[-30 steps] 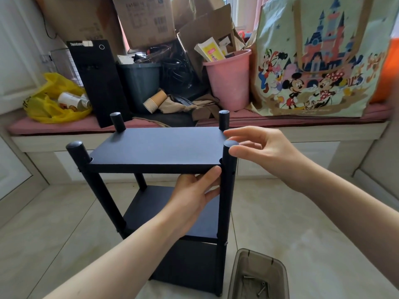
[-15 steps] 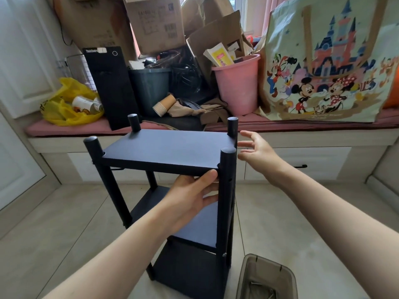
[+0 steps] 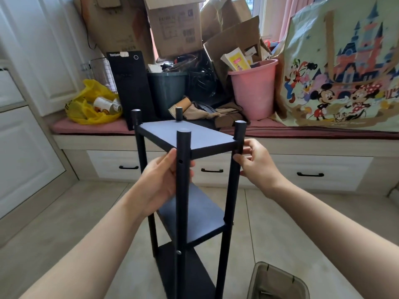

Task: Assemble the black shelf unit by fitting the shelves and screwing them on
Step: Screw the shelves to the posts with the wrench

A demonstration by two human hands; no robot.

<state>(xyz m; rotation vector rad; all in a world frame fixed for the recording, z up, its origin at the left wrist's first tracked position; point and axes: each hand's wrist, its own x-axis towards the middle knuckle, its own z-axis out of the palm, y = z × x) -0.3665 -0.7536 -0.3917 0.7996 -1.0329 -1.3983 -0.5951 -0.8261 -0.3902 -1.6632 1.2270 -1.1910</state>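
Black and nearly whole, the shelf unit (image 3: 187,190) stands upright on the pale tiled floor (image 3: 54,223) in front of the cushioned window bench (image 3: 90,128), and it has been swung about since a moment ago: a near corner post (image 3: 183,169) with an empty screw hole just under the top shelf (image 3: 185,137) now faces the person, where before a long side did. Three shelves sit between the four posts, bottom, middle and top. A screw head shows low on the same post, so I judge the lower joints fastened and this top hole next. The left hand (image 3: 159,182) is curled round the near post below the top shelf, gripping it; the right hand (image 3: 252,160), which had hung free, is now closed loosely on the right post (image 3: 236,165), fingertips pinching it. A small tray (image 3: 278,281) of screws sits on the floor by the unit's right foot.
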